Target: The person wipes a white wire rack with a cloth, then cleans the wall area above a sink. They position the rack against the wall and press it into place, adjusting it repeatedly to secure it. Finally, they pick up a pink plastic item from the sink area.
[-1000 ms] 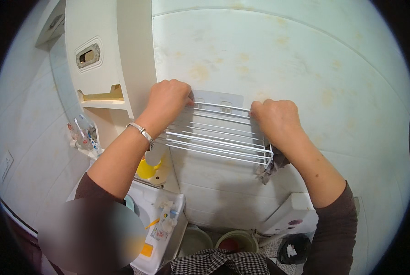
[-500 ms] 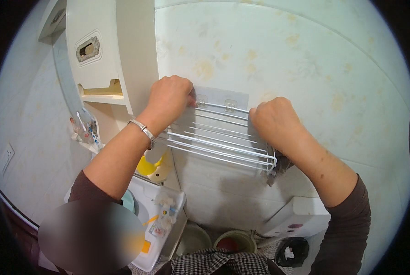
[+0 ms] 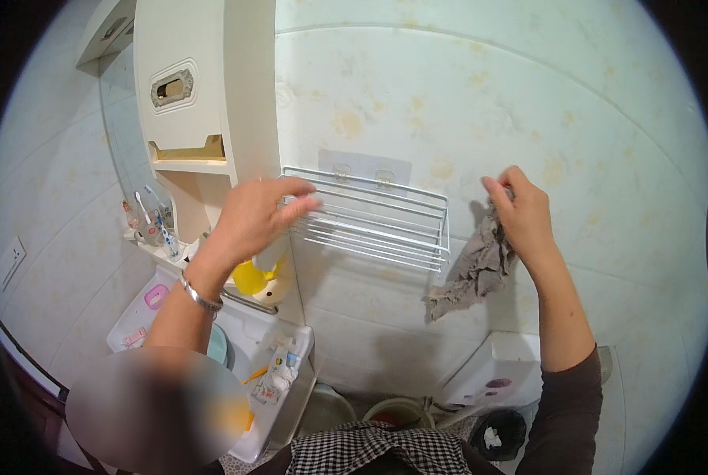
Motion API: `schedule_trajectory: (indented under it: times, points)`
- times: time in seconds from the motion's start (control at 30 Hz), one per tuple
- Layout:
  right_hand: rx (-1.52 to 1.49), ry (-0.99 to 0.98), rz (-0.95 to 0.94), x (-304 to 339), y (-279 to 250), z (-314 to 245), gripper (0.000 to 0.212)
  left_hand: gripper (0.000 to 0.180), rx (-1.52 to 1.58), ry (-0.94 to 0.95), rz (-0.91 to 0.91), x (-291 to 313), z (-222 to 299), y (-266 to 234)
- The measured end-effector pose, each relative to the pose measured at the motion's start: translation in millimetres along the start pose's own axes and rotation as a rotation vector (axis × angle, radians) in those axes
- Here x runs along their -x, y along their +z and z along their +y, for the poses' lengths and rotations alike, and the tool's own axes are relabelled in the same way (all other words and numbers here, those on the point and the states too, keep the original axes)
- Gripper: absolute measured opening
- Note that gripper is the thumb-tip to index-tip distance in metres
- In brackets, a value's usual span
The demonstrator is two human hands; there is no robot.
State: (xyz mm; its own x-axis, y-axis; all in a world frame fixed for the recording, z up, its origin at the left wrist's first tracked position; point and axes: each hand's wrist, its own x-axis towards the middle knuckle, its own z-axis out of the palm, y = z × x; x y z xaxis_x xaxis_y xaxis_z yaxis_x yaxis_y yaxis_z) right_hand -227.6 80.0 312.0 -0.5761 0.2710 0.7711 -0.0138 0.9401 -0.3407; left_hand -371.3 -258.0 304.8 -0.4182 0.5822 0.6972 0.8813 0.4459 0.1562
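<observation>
A silver wire rack (image 3: pixel 367 218) hangs on the patterned wall from a clear adhesive strip with hooks (image 3: pixel 363 169). My left hand (image 3: pixel 260 215) is at the rack's left end, thumb and forefinger spread apart, with nothing in it; whether it touches the wires I cannot tell. To the right of the rack, my right hand (image 3: pixel 522 207) is closed on a crumpled grey rag (image 3: pixel 481 273), which dangles down beside the rack's right end.
A white cabinet (image 3: pixel 249 103) juts out left of the rack. Below it are a shelf with toothbrushes (image 3: pixel 164 233), a yellow item (image 3: pixel 251 279) and a white sink (image 3: pixel 247 427). Buckets (image 3: pixel 397 413), a white box (image 3: pixel 500 368) and a black-lined bin (image 3: pixel 498 435) stand lower down.
Both hands have come off the rack's top rail. My left hand has moved left and down and opened; my right hand has moved right, and the rag now hangs fully in view.
</observation>
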Motion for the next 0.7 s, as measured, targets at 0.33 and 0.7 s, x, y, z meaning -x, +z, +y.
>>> schedule_trajectory:
  times: [0.33,0.7]
  points:
    - [-0.441,0.187,-0.130,63,49,13,0.033,0.038,-0.262,0.096,0.031,19,-5,26]
    - [-0.809,0.439,-0.139,47,84,1,0.036,0.045,-0.281,0.106,0.123,24,-3,30]
